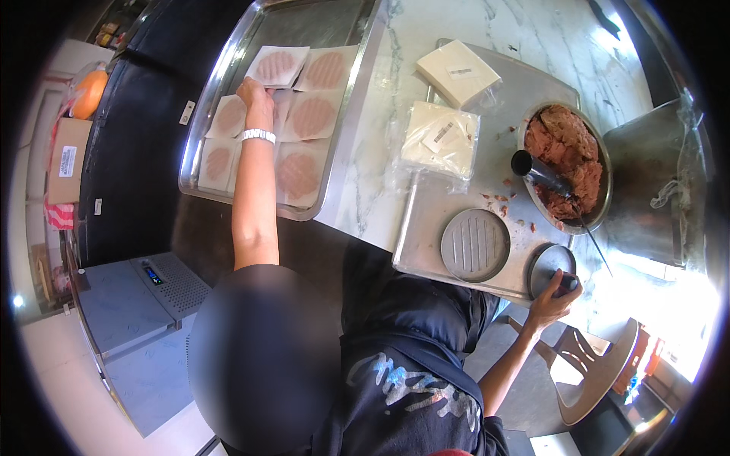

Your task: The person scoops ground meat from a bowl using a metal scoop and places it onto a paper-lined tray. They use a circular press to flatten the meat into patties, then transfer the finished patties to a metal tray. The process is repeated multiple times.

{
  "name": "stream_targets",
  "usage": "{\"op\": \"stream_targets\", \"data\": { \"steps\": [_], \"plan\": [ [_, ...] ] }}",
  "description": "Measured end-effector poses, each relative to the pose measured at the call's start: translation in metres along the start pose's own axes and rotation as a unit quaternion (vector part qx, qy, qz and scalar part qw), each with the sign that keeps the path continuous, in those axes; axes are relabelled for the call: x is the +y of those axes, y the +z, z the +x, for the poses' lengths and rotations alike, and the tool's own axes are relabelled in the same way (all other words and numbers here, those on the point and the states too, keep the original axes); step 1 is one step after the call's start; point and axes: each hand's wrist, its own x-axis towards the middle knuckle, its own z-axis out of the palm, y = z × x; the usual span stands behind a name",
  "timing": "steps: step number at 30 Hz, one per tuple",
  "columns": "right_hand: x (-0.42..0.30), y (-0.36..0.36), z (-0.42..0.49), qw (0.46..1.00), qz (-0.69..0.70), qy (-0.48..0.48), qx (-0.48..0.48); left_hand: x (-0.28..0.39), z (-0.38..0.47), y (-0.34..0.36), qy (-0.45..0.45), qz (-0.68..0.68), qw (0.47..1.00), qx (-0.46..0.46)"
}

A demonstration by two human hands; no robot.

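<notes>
My left hand point(256, 92) reaches over a deep metal tray point(311, 28) and grips the near edge of a white paper square carrying a ridged raw meat patty point(275, 66). Several similar patties, including one at the right point(313, 115), lie on paper in rows beneath and beside it. My right hand point(556, 299) is closed around the dark knob of a round burger press lid point(546, 263) at the near edge of a flat baking sheet point(422, 242). Left of the lid sits the round, ridged press base point(475, 245), with no meat in it.
Two plastic-wrapped stacks of paper squares point(459, 73) point(439, 138) lie on the sheet. A bowl of ground meat point(562, 154) holds a black-handled scoop point(539, 171); meat crumbs lie nearby. Beyond it stands a large metal pot point(644, 182). A chair point(599, 365) is at lower right.
</notes>
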Motion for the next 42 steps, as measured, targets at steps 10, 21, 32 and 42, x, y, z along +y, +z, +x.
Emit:
{"op": "stream_targets", "data": {
  "steps": [10, 21, 32, 42],
  "plan": [
    [0.0, 0.0, 0.001, 1.0, -0.003, -0.008, -0.004, -0.008, -0.005, 0.006, 0.059, 0.195, 0.971, 0.127],
    [0.0, 0.001, 0.002, 1.0, 0.008, -0.009, -0.006, 0.045, 0.0, -0.018, 0.123, 0.692, 0.711, 0.022],
    [-0.001, 0.001, 0.003, 1.0, -0.003, -0.002, -0.007, 0.044, 0.001, -0.03, 0.108, 0.684, 0.721, 0.004],
    [0.001, 0.0, 0.004, 1.0, 0.006, -0.007, -0.027, 0.049, -0.036, -0.025, 0.348, 0.67, 0.655, 0.02]
  ]
}}
